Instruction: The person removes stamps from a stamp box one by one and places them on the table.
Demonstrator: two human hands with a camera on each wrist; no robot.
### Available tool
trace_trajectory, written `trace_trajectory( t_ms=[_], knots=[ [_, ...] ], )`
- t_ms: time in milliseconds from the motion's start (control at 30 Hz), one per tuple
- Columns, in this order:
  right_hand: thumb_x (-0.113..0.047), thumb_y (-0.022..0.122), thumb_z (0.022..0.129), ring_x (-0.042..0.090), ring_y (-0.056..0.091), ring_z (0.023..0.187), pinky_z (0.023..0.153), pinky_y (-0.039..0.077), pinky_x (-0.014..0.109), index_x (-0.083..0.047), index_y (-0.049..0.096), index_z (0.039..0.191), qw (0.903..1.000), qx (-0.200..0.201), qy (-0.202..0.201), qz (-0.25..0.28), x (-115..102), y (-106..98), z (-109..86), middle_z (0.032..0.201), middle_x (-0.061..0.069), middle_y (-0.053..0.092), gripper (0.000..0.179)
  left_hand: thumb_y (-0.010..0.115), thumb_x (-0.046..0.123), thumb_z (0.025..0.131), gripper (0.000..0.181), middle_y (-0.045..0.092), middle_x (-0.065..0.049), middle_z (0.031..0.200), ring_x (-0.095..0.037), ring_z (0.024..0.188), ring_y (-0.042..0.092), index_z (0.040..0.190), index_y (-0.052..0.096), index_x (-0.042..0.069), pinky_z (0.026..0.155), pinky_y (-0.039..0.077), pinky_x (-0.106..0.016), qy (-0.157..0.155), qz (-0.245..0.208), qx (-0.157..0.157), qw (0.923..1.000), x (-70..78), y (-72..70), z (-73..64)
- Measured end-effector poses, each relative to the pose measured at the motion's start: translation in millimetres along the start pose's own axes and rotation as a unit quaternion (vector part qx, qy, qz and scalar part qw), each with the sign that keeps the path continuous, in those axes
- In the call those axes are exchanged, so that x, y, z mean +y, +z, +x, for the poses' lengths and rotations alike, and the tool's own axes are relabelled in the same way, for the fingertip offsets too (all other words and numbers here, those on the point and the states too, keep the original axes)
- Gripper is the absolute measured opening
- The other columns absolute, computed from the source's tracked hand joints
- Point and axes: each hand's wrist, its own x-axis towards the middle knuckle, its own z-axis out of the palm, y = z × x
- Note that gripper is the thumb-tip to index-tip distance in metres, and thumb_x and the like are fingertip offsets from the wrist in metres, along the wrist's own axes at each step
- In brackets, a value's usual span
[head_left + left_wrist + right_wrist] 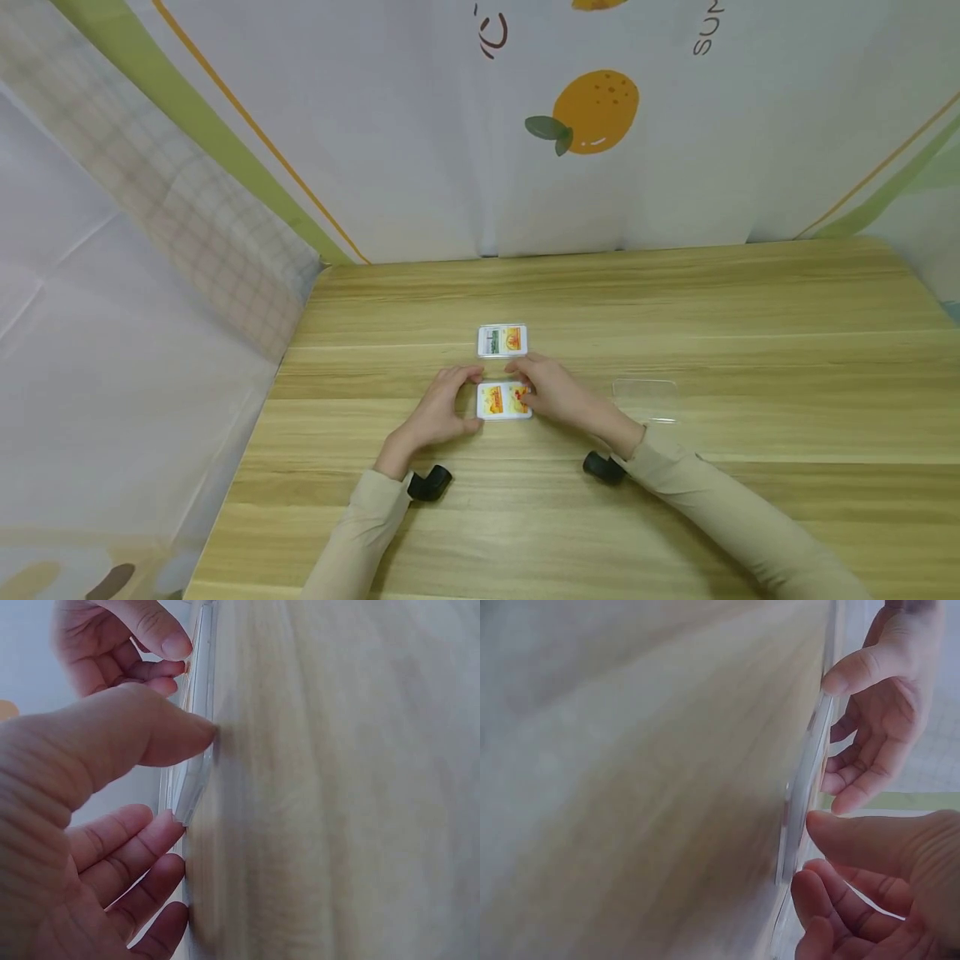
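A flat clear case holding a white card with two yellow-orange pictures (492,401) lies on the wooden table between both hands. My left hand (438,408) grips its left side, thumb at the near edge and fingertip at the far corner. In the left wrist view the case's pale edge (196,776) shows between thumb and finger. My right hand (558,390) is at the right end, thumb over the right picture and fingers curled by the far corner. From the right wrist, the thumb (855,838) lies against the case's face, with curled fingertips (814,896) at its end.
A similar card case (502,341) with a green and an orange picture lies just beyond the hands. A clear plastic cover (645,400) rests on the table (750,333) beside the right wrist. Black wrist devices (431,483) sit below both wrists. A fruit-printed cloth (420,150) hangs behind.
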Motion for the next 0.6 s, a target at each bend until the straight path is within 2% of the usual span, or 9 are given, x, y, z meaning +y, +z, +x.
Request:
trace_trajectory(
  t_ms=[233, 600],
  knots=[
    [0.008, 0.069, 0.076, 0.012, 0.044, 0.065, 0.055, 0.038, 0.02, 0.006, 0.059, 0.113, 0.9995, -0.015, 0.025, -0.006, -0.2, 0.8, 4.3, 0.076, 0.005, 0.052, 0.039, 0.077, 0.003, 0.068, 0.073, 0.056, -0.009, 0.119, -0.028, 0.118, 0.041, 0.133, 0.045, -0.001, 0.103, 0.033, -0.044, -0.001, -0.003, -0.001, 1.0, 0.0, -0.4, -0.2],
    [0.013, 0.066, 0.073, 0.013, 0.044, 0.064, 0.054, 0.036, 0.02, 0.007, 0.059, 0.111, 0.9975, -0.024, 0.066, 0.004, -5.2, -1.0, 9.2, 0.073, 0.005, 0.051, 0.039, 0.077, 0.003, 0.068, 0.072, 0.056, -0.008, 0.119, -0.028, 0.119, 0.041, 0.133, 0.045, -0.001, 0.104, 0.032, -0.044, -0.001, 0.001, -0.001, 1.0, 0.2, -0.2, 0.0]
  ],
)
